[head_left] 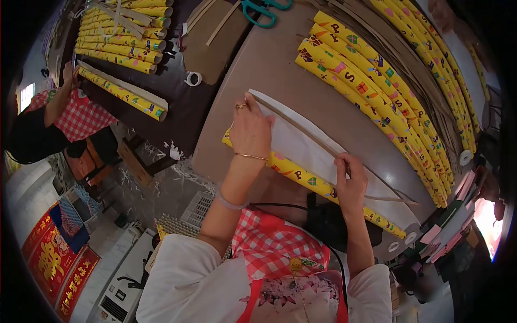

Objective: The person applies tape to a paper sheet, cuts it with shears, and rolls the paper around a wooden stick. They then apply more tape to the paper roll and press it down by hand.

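A long yellow printed paper roll [309, 180] lies along the near edge of the brown table [258, 70], with its white inner sheet [307, 145] spread open behind it. My left hand [250, 132] presses flat on the left end of the sheet, fingers on the paper. My right hand [350, 180] pinches the sheet and a thin wooden strip [323, 142] further right. The strip runs diagonally across the white paper.
Several finished yellow rolls [377, 81] are stacked at the table's far side. Teal scissors [264, 9] lie at the back, tape rolls [193, 78] nearby. Another person [59, 116] works at a dark table with more rolls [124, 32] on the left.
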Action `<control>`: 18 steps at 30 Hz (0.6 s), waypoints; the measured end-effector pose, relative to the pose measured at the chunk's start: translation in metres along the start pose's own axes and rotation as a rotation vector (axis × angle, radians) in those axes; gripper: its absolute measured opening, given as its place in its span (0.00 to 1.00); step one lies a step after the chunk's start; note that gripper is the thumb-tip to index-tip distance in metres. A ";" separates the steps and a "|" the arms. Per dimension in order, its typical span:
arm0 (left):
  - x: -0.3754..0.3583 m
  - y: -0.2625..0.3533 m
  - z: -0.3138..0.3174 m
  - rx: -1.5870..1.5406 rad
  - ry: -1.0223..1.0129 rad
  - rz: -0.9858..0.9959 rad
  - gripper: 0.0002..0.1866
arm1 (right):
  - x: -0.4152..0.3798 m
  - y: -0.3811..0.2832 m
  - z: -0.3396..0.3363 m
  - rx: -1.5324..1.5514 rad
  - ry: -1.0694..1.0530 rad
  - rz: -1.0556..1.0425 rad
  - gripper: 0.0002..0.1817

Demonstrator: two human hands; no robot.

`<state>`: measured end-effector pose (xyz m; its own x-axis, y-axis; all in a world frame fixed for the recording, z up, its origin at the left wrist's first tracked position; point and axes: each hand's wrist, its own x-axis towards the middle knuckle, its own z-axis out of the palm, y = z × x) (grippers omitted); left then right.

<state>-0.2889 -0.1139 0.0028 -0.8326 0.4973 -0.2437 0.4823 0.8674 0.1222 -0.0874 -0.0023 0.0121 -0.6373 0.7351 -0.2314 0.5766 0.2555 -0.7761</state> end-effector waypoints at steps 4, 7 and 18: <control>-0.002 -0.003 0.006 -0.013 0.025 0.007 0.39 | 0.001 0.001 -0.001 -0.011 -0.006 -0.031 0.05; -0.001 -0.004 0.007 -0.015 0.044 0.027 0.39 | 0.001 0.000 -0.002 0.017 -0.030 -0.007 0.07; -0.002 -0.002 0.004 -0.032 0.049 0.022 0.37 | 0.006 -0.009 -0.012 -0.031 -0.058 -0.095 0.15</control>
<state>-0.2871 -0.1166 -0.0010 -0.8345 0.5161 -0.1929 0.4928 0.8558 0.1576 -0.0902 0.0072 0.0251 -0.7176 0.6695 -0.1918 0.5273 0.3424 -0.7776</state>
